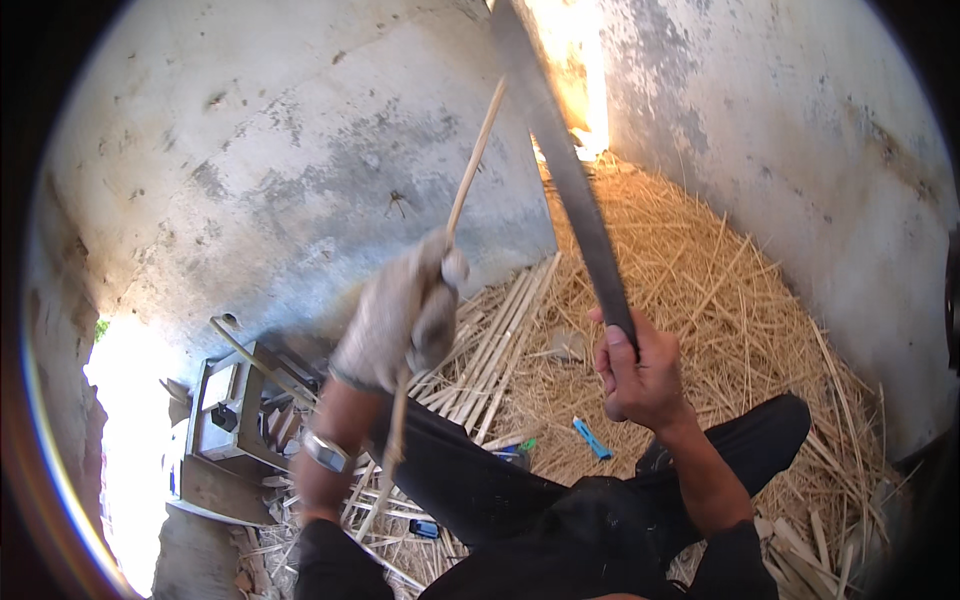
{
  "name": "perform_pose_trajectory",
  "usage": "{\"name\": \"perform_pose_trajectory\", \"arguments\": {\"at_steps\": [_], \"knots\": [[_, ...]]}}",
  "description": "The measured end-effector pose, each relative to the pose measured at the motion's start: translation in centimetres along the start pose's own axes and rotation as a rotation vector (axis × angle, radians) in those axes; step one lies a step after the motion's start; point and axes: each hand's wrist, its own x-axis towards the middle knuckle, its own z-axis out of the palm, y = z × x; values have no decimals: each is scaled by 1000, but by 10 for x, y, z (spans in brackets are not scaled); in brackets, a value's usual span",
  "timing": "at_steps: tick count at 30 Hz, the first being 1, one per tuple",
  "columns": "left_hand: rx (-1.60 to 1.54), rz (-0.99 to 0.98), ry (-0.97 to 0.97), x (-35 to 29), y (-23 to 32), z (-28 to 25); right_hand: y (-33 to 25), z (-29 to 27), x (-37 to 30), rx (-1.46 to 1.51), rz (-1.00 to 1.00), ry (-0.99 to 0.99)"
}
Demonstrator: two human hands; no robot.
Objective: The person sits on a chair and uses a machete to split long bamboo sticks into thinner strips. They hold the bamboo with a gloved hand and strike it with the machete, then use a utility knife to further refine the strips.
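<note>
My left hand (395,315), in a pale work glove, is closed round a thin bamboo strip (472,170). The strip slants up out of the fist, and its lower part hangs below the hand. Bare, my right hand (642,372) grips a long dark machete (572,180) at its lower end, so the handle is hidden by the fingers. The blade points up and leans left, slightly blurred near the top. The strip's upper end meets the blade's edge in the picture; whether they touch I cannot tell.
Bamboo shavings (690,270) cover the floor. Long split strips (505,345) lie beyond my left leg. A light-blue tool (592,438) rests in front of my crossed legs. At left stands a wooden box-like stand (225,405). Worn walls (800,150) close in both sides.
</note>
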Motion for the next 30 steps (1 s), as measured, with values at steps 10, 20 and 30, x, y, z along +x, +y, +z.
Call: {"name": "perform_pose_trajectory", "arguments": {"at_steps": [10,20,30], "knots": [[-31,-184,232,-47,-180,53,68,-5,-36,-541,144,-382],[-622,-412,298,-45,-171,64,98,-17,0,-625,594,-717],[-585,-467,424,-30,-183,53,98,-18,-4,-715,128,-743]]}}
